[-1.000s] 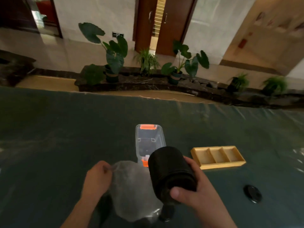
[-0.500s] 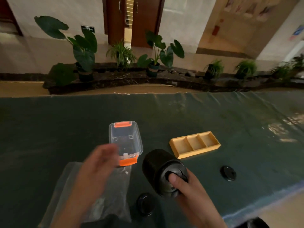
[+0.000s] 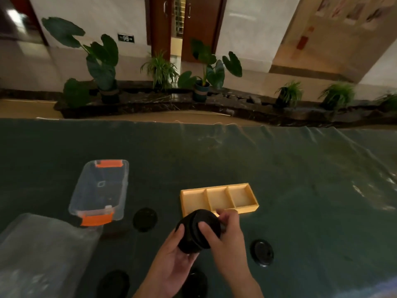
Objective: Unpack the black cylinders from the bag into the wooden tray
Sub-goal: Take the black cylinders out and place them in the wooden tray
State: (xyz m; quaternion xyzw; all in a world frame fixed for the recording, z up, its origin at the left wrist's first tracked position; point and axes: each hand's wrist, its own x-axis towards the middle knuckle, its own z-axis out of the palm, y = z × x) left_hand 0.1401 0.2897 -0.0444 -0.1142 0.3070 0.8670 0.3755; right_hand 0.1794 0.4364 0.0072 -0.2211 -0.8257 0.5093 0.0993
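A black cylinder lies on its side between both hands, just in front of the wooden tray. My left hand cups it from below and my right hand grips it from the right. The tray has three compartments, all bare. A crumpled clear plastic bag lies flat at the lower left, with nothing touching it. Flat black discs lie on the cloth: one left of the cylinder, one to the right, two near the front edge.
A clear plastic box with orange latches stands left of the tray. The table is covered with a dark green cloth. Beyond its far edge are potted plants and a dark door.
My left hand has let go of the bag and come over to the cylinder. The cylinder has moved right, up to the tray's front. The bag now lies flat at the left.
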